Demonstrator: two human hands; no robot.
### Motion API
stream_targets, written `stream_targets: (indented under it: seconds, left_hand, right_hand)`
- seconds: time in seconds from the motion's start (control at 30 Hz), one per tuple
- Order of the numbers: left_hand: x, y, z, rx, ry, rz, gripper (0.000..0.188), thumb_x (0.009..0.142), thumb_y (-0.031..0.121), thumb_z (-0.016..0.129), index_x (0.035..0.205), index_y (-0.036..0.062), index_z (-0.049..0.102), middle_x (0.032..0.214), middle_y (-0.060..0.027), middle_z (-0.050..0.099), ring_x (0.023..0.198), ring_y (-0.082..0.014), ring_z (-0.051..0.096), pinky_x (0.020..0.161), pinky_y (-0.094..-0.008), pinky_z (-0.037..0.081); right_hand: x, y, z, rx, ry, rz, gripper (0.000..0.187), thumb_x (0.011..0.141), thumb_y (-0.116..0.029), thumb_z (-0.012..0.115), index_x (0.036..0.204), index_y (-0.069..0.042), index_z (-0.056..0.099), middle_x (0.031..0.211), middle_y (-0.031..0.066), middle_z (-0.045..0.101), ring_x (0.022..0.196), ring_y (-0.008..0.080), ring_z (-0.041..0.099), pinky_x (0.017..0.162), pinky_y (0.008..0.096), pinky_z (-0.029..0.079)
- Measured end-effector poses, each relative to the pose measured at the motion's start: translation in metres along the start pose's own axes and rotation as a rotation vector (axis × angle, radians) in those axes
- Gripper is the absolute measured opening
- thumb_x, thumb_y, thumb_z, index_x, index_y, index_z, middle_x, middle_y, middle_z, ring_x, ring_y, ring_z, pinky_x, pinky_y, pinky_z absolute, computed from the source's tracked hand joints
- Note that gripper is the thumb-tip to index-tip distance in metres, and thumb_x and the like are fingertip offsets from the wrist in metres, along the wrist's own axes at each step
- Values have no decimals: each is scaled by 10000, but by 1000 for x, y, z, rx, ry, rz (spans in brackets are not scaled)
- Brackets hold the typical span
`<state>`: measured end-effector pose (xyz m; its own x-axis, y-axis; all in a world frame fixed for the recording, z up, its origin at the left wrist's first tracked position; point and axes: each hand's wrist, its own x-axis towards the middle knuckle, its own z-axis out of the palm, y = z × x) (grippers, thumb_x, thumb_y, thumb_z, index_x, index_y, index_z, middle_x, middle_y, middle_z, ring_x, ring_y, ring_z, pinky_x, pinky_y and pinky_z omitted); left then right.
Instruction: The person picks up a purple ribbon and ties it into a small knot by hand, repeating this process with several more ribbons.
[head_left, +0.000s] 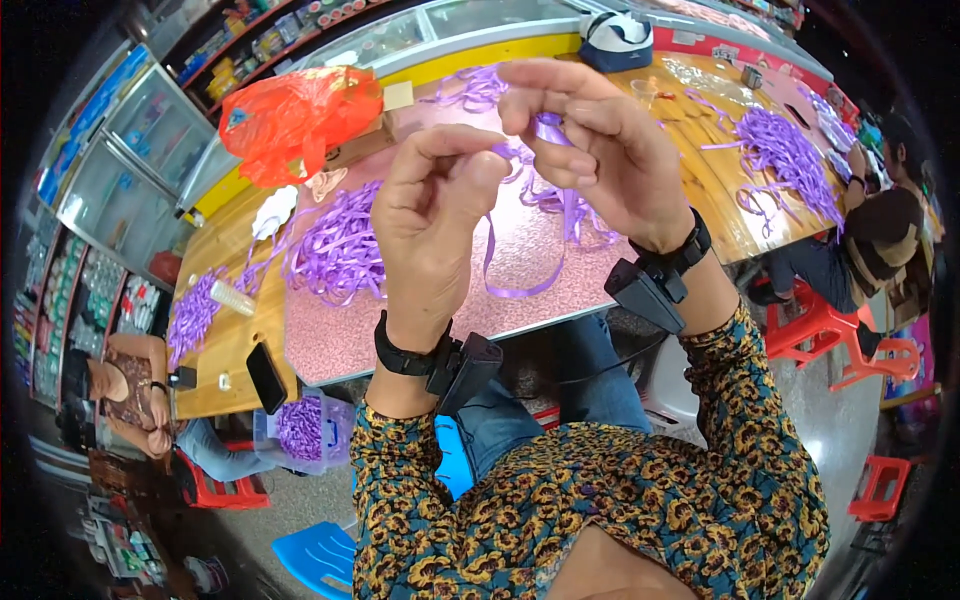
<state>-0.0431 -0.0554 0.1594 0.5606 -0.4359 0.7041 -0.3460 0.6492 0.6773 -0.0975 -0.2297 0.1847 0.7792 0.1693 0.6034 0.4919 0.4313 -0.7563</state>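
Observation:
Both of my hands are raised over the pink speckled tabletop point(420, 335). My left hand point(430, 215) pinches a purple ribbon point(525, 292) between thumb and forefinger. From there the strip hangs in a loop below the hands. My right hand point(620, 150) has its fingers curled around part of the ribbon, with shiny purple folds showing between them. To the left of my left hand lies a large tangled heap of purple ribbons point(335, 245). More purple strands point(480, 88) lie behind my hands, and others are partly hidden beneath the right one.
A red plastic bag point(295, 120) rests on a cardboard box at the back left. A black phone point(266, 378) lies at the wooden table's edge, above a bin of purple ribbon point(302, 432). Co-workers sit left and right; another ribbon heap point(785, 160) lies at right, near red stools point(815, 325).

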Motion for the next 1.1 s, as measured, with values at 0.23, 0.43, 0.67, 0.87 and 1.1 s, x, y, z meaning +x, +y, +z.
stream_targets:
  seconds: [0.23,0.43,0.67,0.87,1.1]
  left_hand:
    - [-3,-14,17,85,45,-104,285,933,75,613,1195,-14,543,1056,-46,630,900,-64,545,771,-208,428]
    - [-1,-16,22,343,-3,-78,220,942,97,616,1131,-15,606,967,-1,621,817,-31,508,704,-182,410]
    - [-1,-25,28,270,14,-105,177,939,116,630,1049,-20,656,889,16,614,781,-28,503,686,-179,411]
    - [2,-34,32,75,93,-233,157,906,103,674,1013,-10,653,907,2,615,792,-35,526,698,-187,429]
    - [-3,-54,37,104,230,-45,106,874,43,691,951,21,621,864,34,577,723,-18,486,632,-169,398]
  right_hand:
    - [-14,-4,-2,-99,0,-51,640,827,-11,344,1465,1,306,1241,205,589,565,40,295,507,165,295]
    - [-23,-4,-7,-334,-23,-97,558,948,-124,385,1484,-20,270,1273,180,574,550,16,335,493,147,298]
    - [-31,-3,-10,-530,11,-110,518,1022,-178,410,1485,-5,255,1279,152,577,555,-19,344,496,130,293]
    - [-35,-3,-16,-722,10,-113,540,1003,-134,444,1495,-29,248,1313,123,558,567,-18,356,506,138,299]
    - [-36,7,-21,-731,339,-184,429,954,-159,599,1356,-56,494,1203,63,616,672,2,498,577,159,383]
